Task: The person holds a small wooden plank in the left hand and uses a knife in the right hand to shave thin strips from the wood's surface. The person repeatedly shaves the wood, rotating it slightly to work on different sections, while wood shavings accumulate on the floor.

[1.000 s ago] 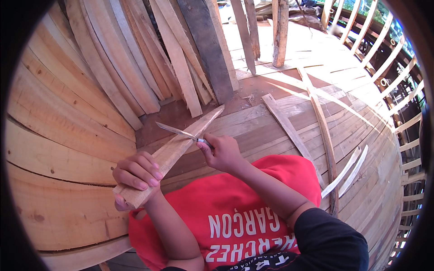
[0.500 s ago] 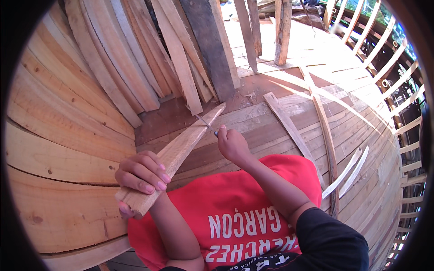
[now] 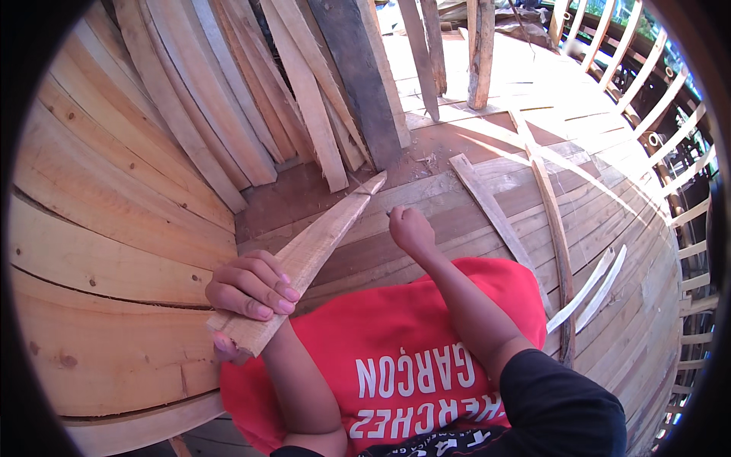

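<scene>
Head view: only cam I get; I look down on both hands from far off.
L hand: I see fingers wrapped firmly over the near end of the wood piece, thumb side under its edge; grip looks solid.
Wood piece: runs fwd from L fingers, narrowing to a tip just ahead & L of R fingers; can't tell if tip touches the floor.
R hand: curled tight, apart from the wood, just R of its far part; gripping what I take as a tool handle, only a dark end showing.
Blade: can't confirm; thin dark streak across the wood nr tip, just L of R fingers, may be it.
Red cloth: under both forearms, nearer the body than either set of fingers.
Pale strips: on floor, well R of R fingers.
Leaning planks: beyond L fingers, nr the tip; tool could snag there on overreach.
Slip risk: wood could twist if L grip slackens, since I see it held at one end only.
Cut risk: edge could skid off the narrow tip twd cloth or forearm if it bites too shallow or hits a knot.
</scene>
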A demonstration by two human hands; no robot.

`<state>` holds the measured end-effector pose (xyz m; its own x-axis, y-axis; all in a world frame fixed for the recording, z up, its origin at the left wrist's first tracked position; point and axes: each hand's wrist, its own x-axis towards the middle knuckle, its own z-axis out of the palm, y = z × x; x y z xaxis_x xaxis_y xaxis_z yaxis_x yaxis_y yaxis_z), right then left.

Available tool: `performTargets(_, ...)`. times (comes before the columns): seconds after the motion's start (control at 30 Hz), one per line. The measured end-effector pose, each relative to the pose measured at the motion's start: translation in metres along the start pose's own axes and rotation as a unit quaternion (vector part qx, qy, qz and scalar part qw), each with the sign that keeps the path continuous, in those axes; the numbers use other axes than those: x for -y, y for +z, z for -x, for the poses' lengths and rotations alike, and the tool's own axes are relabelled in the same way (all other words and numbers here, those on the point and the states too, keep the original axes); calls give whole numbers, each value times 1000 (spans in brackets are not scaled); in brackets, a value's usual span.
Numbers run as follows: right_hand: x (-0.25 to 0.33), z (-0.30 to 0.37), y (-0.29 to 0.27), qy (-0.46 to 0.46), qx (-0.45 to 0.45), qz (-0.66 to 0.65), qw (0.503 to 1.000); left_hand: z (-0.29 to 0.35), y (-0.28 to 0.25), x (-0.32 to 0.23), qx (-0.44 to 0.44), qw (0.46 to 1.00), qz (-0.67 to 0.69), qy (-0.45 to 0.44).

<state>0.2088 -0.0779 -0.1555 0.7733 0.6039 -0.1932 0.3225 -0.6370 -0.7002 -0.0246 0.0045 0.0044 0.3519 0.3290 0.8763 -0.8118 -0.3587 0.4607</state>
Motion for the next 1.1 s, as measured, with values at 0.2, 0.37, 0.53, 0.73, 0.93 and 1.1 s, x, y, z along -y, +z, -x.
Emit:
performTargets(0.2,74,67,-46,-109,104,-43,988,-4,11,0,17,1000,-5,1)
performTargets(0.37,82,100,-50,-156,113,-76,978,7,8,-2,-60,998,-14,-19)
performTargets(0.53,75,92,-26,-199,41,-102,974,10,0,-5,-87,996,0,-24)
performTargets(0.73,49,51,2,-77,2,-34,996,16,-10,-5,-114,993,2,-18)
performTargets(0.93,12,12,-11,-35,47,-21,998,3,8,0,-72,997,-10,-10)
performTargets(1.1,89,103,-61,-139,149,-46,978,10,7,0,-71,997,-2,-8)
